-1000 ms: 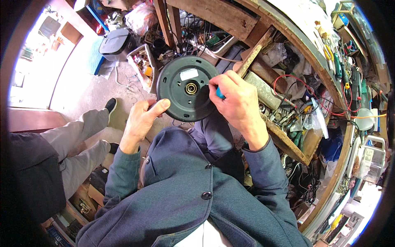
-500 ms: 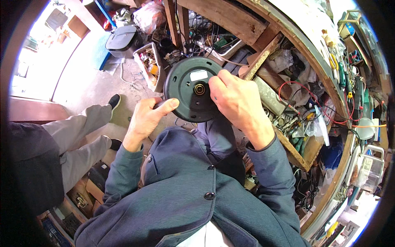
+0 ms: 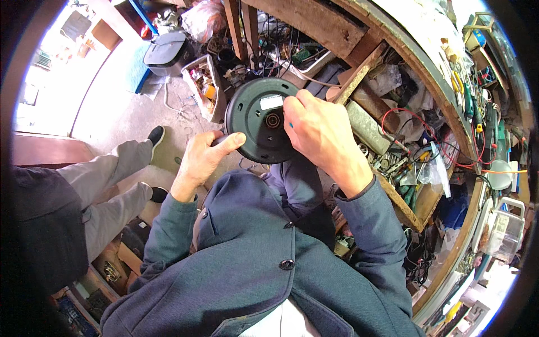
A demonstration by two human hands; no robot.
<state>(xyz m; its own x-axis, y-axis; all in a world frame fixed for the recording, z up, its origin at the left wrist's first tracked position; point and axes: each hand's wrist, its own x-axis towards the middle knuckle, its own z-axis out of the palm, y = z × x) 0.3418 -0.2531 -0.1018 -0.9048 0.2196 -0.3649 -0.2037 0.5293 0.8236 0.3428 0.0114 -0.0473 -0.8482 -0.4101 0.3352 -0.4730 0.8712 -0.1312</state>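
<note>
A round dark disc-shaped base [image 3: 256, 132] is held up in front of my lap. Its face has slots near the rim, a white label and a ringed round fitting in the middle. My left hand [image 3: 209, 157] grips its lower left edge, thumb on the face and fingers behind. Curled over the disc's right side is my right hand [image 3: 317, 128], closed, knuckles up. A small bluish bit shows by its fingers, but what they pinch is hidden.
A wooden workbench [image 3: 303, 21] curves along the far and right sides. Below it stand a box of small parts [image 3: 203, 90], a dark bin [image 3: 165, 51] and a wooden drawer [image 3: 401, 205] of tools. At left are another person's legs [image 3: 115, 213].
My right hand has shifted a little up and left over the disc. The disc has moved slightly, while my left hand keeps its hold.
</note>
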